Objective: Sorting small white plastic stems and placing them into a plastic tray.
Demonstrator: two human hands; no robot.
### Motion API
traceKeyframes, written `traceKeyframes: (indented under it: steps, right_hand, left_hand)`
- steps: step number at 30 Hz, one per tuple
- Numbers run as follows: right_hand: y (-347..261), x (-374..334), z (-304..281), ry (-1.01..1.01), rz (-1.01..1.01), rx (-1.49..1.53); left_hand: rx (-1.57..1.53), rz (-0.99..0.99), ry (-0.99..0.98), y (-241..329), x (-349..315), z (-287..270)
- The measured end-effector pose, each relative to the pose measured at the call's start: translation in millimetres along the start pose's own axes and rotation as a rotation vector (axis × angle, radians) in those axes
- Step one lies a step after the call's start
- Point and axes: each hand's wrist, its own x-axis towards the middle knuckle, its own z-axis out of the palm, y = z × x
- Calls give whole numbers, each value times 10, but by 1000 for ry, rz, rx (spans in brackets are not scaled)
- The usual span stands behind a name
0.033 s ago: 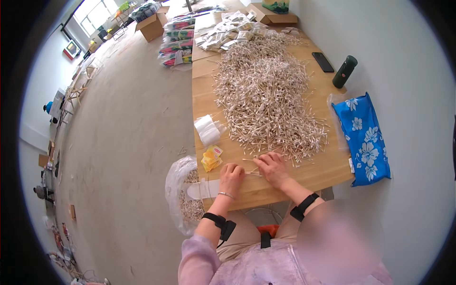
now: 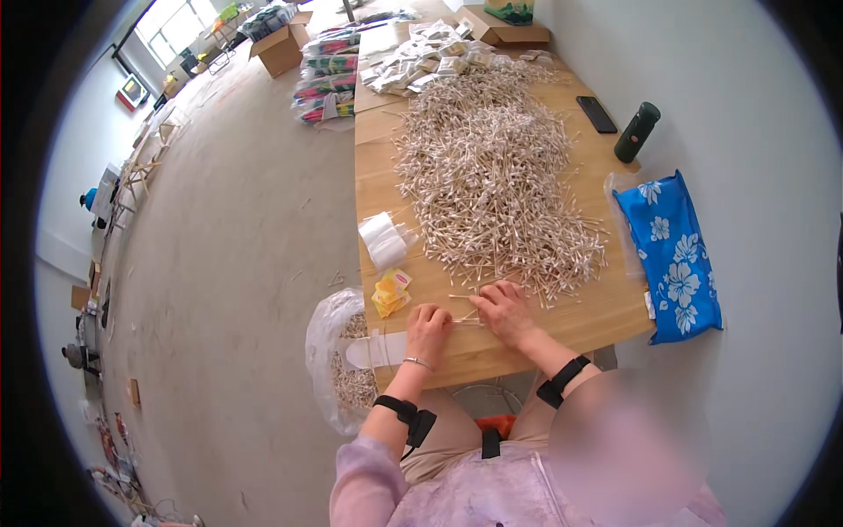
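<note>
A big heap of cotton swabs (image 2: pixel 492 158) with wooden sticks and white tips covers the middle of the table. At the near edge of the heap, my left hand (image 2: pixel 428 328) rests on the table, fingers curled in around a few swab sticks (image 2: pixel 468 321) that show between my hands. My right hand (image 2: pixel 502 311) is bent over opposite it, fingertips closed at a loose swab (image 2: pixel 458 296). How the fingers grip underneath is partly hidden. Beside my left hand lie yellow paper cards (image 2: pixel 392 292) and a stack of clear plastic bags (image 2: pixel 384 240).
A plastic sack of swabs (image 2: pixel 351 386) hangs at the table's left edge. Filled packets (image 2: pixel 430 57) lie at the far end. Along the right are a phone (image 2: pixel 597 115), a dark green flask (image 2: pixel 637 133) and a blue flowered pouch (image 2: pixel 674 255). A wall (image 2: pixel 755 176) stands close on the right.
</note>
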Motion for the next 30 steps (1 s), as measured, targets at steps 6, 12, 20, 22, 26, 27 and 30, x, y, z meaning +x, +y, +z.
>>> traceKeyframes:
  steps: [6, 12, 20, 22, 26, 27, 30]
  right_hand:
    - [242, -106, -31, 4, 138, 34]
    - [41, -130, -84, 62, 271, 32]
    - [-262, -137, -116, -40, 411, -28]
    - [-238, -143, -48, -46, 443, -1]
    - [-225, -136, 110, -51, 449, 143]
    - [-214, -119, 147, -33, 469, 205]
    - [-202, -72, 189, -6, 463, 288]
  left_hand:
    - [-87, -176, -62, 150, -209, -98]
    - [-164, -206, 90, 205, -323, -20]
    - [-212, -172, 99, 187, -430, 46]
    - [-226, -164, 87, 180, -420, 55]
    - [-247, -177, 98, 190, -383, 126]
    - [-264, -159, 79, 196, -355, 148]
    - [-257, -123, 57, 231, -295, 217]
